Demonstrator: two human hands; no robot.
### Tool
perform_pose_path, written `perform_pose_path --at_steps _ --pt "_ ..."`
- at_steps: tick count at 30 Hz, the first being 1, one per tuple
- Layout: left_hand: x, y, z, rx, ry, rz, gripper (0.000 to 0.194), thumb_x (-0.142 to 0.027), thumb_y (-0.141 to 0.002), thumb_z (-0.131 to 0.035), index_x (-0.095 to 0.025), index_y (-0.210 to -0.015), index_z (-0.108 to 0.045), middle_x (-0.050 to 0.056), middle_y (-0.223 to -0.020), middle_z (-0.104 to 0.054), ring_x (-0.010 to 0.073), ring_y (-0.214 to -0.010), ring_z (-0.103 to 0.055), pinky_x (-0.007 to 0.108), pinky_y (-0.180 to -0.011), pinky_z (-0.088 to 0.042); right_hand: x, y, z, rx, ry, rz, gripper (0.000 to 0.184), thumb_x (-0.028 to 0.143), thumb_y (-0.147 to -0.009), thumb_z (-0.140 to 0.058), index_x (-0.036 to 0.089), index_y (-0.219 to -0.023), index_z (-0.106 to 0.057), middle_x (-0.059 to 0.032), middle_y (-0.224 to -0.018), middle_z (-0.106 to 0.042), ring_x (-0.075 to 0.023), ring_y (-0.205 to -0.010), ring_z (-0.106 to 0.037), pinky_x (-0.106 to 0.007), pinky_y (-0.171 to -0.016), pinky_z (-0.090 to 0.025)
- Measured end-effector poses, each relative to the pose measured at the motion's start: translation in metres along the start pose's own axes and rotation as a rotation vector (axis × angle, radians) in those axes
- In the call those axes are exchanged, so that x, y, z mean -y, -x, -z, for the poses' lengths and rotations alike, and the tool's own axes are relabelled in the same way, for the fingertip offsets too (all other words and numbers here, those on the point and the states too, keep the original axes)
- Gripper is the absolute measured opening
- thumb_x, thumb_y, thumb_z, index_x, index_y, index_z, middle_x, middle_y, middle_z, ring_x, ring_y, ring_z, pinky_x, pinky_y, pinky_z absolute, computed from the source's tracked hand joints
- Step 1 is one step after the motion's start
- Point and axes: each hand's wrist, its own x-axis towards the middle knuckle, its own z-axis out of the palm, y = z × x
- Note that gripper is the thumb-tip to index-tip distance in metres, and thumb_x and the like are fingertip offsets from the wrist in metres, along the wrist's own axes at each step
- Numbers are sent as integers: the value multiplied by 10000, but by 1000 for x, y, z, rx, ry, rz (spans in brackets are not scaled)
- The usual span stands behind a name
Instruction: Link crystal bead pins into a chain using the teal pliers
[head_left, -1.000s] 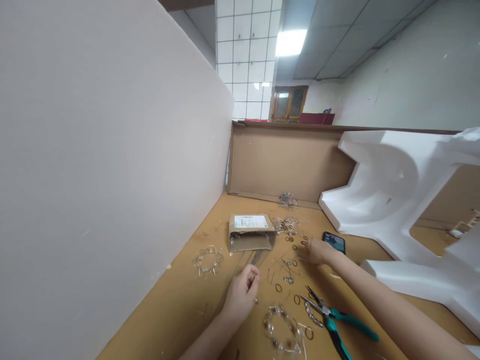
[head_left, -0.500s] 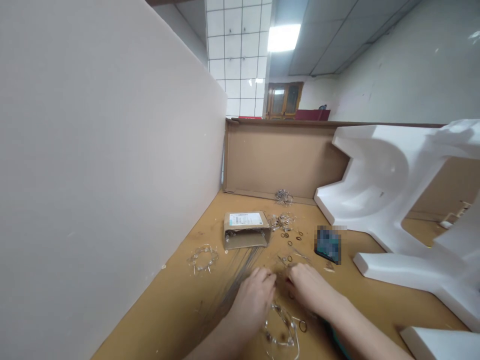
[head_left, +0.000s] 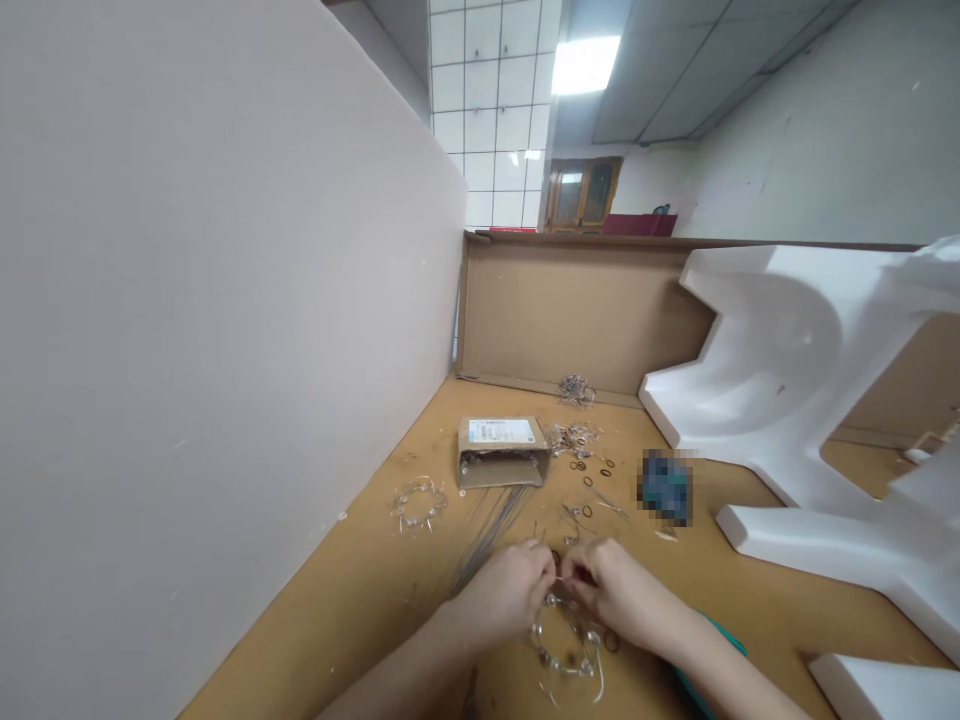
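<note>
My left hand [head_left: 517, 585] and my right hand [head_left: 611, 590] are side by side over the table, both closed in a pinch. A thin pale strand shows between their fingertips, at the top of a wire ring with clear beads [head_left: 545, 658]. Loose wire ends stick out from the ring's lower side. My fingers hide the exact grip. Left of my hands lies a bundle of thin grey wires [head_left: 487, 535]. A similar beaded wire ring [head_left: 418, 504] rests farther left. Several small dark rings [head_left: 588, 482] are scattered beyond my hands.
An open cardboard box [head_left: 504, 452] with a white label stands ahead. Piles of beaded wire pieces [head_left: 574, 440] lie beside and behind it. A blurred dark object [head_left: 665, 488] and white foam packing [head_left: 757, 370] are right. Something green [head_left: 724, 635] is under my right forearm. A pale panel [head_left: 225, 330] rises left.
My hands have drawn closer together and slightly lower, and the beaded ring under them looks rounder. The view has shifted a little, moving the surroundings to the right.
</note>
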Motion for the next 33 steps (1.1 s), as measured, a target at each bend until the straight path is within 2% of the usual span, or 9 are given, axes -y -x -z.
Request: perform_pose_path --at_steps 2,4,5,9,13,16,25,29,33 --pt "4 0 -1 7 355 86 115 -199 -821 -401 -168 -790 -507 7 -655 -557 133 -587 -538 249 -571 -428 -3 2 0 31 -195 -54 104 261 -756 -483 194 -696 -535 21 -536 -591 -124 -500 -559 -238 -517 -410" --pt "7 -1 -4 67 731 204 145 -302 -825 -411 -170 -808 -470 -35 -548 -501 108 -443 -482 227 -452 -405 -5 4 -1 44 -378 -104 204 387 -761 -502 188 -723 -522 30 -513 -575 -118 -471 -554 -241 -500 -428" --pt "8 -1 -5 58 857 215 178 -344 -805 -448 -168 -785 -458 -36 -541 -507 99 -419 -472 219 -426 -396 -4 5 -2 41 -460 -125 259 443 -749 -520 184 -731 -518 25 -527 -579 -117 -483 -560 -247 -515 -440" --pt "8 -1 -6 70 1075 194 317 -454 -739 -562 -149 -760 -479 -37 -528 -529 73 -398 -472 196 -406 -401 0 13 -5 17 -694 -211 359 526 -703 -588 179 -776 -533 33 -555 -575 -97 -501 -546 -245 -548 -445" --pt "9 3 -3 98 1151 234 356 -449 -672 -648 -131 -749 -507 -18 -635 -560 71 -450 -519 190 -401 -419 3 19 -9 48 -769 -289 406 519 -613 -685 172 -808 -603 31 -525 -583 -99 -454 -528 -226 -459 -391" --pt "10 5 -5 110 1167 247 358 -447 -664 -654 -128 -750 -517 -23 -620 -555 71 -450 -518 184 -388 -407 3 21 -12 20 -769 -316 416 536 -569 -709 177 -763 -633 30 -517 -587 -105 -446 -526 -231 -451 -384" --pt "3 9 -5 115 1084 244 263 -387 -737 -588 -144 -751 -489 -58 -485 -515 63 -408 -475 184 -420 -393 0 22 -22 -138 -768 -318 403 549 -609 -683 169 -728 -628 24 -478 -575 -90 -444 -473 -219 -441 -338" --pt "3 9 -9 73 1106 232 298 -418 -726 -598 -139 -734 -492 -52 -501 -515 61 -408 -479 177 -403 -389 -1 23 -16 -107 -777 -329 372 508 -613 -702 162 -737 -651 9 -497 -604 -101 -461 -509 -222 -454 -348" --pt "5 7 -12 39 1161 251 354 -457 -686 -636 -137 -736 -494 -32 -600 -543 60 -432 -500 171 -377 -384 -6 24 -12 -56 -796 -334 364 480 -612 -716 162 -782 -662 -2 -523 -633 -114 -474 -545 -233 -475 -367"
